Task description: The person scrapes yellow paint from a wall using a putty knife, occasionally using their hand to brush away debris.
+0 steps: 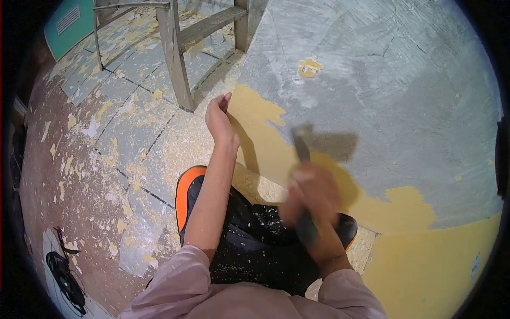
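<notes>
My right hand [313, 194] is closed around the dark handle of a scraper [300, 144], blurred by motion. The blade end points up across the partly stripped wall [372, 117], and its broad shadow falls just to the right. Yellow paint [260, 127] remains along the lower part of the wall; bare grey surface shows above it. My left hand [219, 118] is at the wall's left edge, palm side toward the yellow paint, with slightly bent fingers and nothing visible in it.
A wooden stand [175, 58] stands behind on the left. Paint flakes litter the tiled floor [135, 159]. A black cable bundle [66, 279] lies at lower left. My shoe [186, 194], black with orange edging, is close to the wall's foot.
</notes>
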